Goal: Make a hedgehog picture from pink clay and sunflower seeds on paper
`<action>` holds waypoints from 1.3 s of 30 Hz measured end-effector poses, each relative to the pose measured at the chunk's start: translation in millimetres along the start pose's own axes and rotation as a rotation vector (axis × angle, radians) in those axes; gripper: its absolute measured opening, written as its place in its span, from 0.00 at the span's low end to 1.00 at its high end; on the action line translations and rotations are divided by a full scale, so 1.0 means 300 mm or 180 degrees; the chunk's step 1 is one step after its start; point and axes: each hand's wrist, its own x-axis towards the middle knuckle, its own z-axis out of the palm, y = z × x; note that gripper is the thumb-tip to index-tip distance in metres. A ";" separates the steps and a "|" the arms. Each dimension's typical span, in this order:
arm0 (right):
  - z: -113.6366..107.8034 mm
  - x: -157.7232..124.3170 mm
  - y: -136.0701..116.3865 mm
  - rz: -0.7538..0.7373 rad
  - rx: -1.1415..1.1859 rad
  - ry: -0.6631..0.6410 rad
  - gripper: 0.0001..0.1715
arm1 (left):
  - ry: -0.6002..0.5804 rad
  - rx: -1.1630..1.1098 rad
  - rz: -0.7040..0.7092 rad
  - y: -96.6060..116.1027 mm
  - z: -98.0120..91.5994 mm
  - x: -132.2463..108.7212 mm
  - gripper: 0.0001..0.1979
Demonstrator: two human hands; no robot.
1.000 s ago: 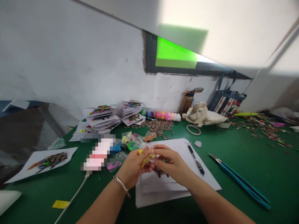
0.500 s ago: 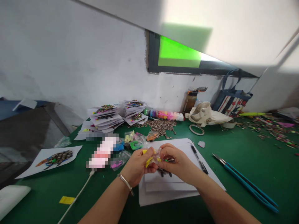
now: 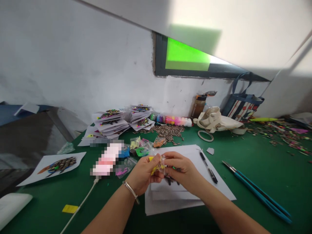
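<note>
My left hand (image 3: 143,172) grips a small clear bag (image 3: 159,165) with yellow stuff inside. The fingertips of my right hand (image 3: 179,167) close on the bag's right edge. Both hands are over a stack of white paper (image 3: 170,204). Dark seeds (image 3: 170,180) lie on the top sheet, partly hidden by my right hand. A black pen (image 3: 208,167) rests on the paper, right of my right hand. Small bags of coloured material, one with green (image 3: 142,151) and one with purple (image 3: 123,171), lie left of and behind my left hand.
Blue tweezers (image 3: 260,191) lie at right, near a tape roll (image 3: 205,136). Loose seeds (image 3: 168,131) and stacked seed pictures (image 3: 113,122) are at the back. A seed picture (image 3: 60,165) and a white cable (image 3: 81,203) are at left. A bottle (image 3: 198,107) stands by the wall.
My right hand has shifted slightly left, closer to my left hand, and covers more of the bag's right side. My left hand has barely moved.
</note>
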 end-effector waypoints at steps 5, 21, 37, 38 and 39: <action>0.001 -0.004 -0.006 0.0019 -0.0040 0.0205 0.10 | 0.0051 0.0033 -0.0042 0.000 0.004 -0.001 0.18; -0.044 0.018 0.008 0.1463 0.2008 0.0980 0.14 | 0.0593 -0.0150 0.0042 0.023 -0.006 0.005 0.14; -0.068 0.014 0.023 0.1517 0.2342 0.0564 0.13 | 0.0743 -0.0261 0.0099 0.034 -0.018 0.007 0.11; -0.072 0.014 0.025 0.1496 0.2295 0.0611 0.13 | 0.0743 -0.0263 0.0107 0.033 -0.019 0.007 0.11; -0.077 0.015 0.027 0.1480 0.2251 0.0650 0.12 | 0.0750 -0.0261 0.0119 0.033 -0.020 0.008 0.11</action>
